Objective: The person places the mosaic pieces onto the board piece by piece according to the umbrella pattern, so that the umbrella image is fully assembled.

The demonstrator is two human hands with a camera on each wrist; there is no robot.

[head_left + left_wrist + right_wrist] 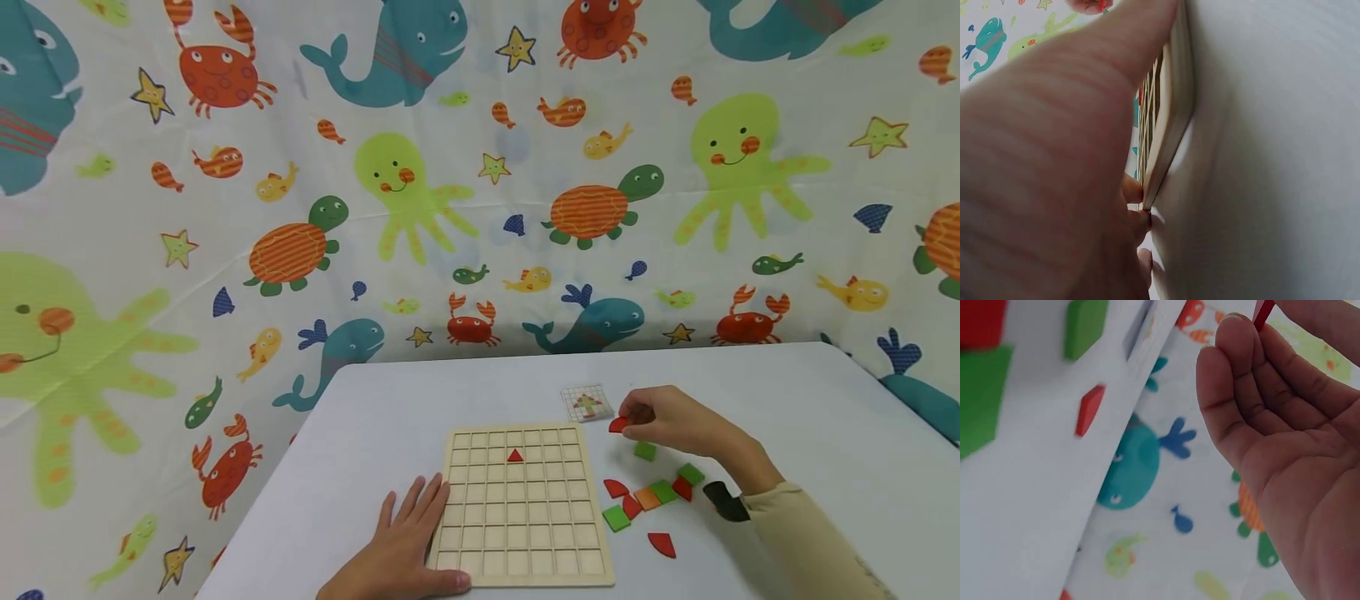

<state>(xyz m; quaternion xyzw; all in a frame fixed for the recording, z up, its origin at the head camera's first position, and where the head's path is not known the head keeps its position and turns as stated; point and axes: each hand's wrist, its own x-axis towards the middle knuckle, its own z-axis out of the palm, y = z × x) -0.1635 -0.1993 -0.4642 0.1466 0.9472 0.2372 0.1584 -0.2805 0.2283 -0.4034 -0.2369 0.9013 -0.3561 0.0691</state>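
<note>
My right hand (pixel 671 421) is above the table's right side and pinches a red wooden piece (pixel 618 425) between thumb and fingertips. In the right wrist view only the edge of this red piece shows, so its full shape is hidden. My left hand (pixel 408 533) lies with fingers straight along the left edge of the wooden grid board (pixel 517 581), its thumb at the near left corner. One red triangle (pixel 514 456) sits in a cell of the board's upper part. Beyond the board's far right corner lies a pattern card (pixel 597 411) showing a small coloured figure.
Loose pieces lie right of the board: several green squares (pixel 617 518), an orange square (pixel 647 498) and several red pieces, among them a quarter circle (pixel 662 545). The white table (pixel 405 408) ends at a cloth (pixel 450 208) printed with sea animals.
</note>
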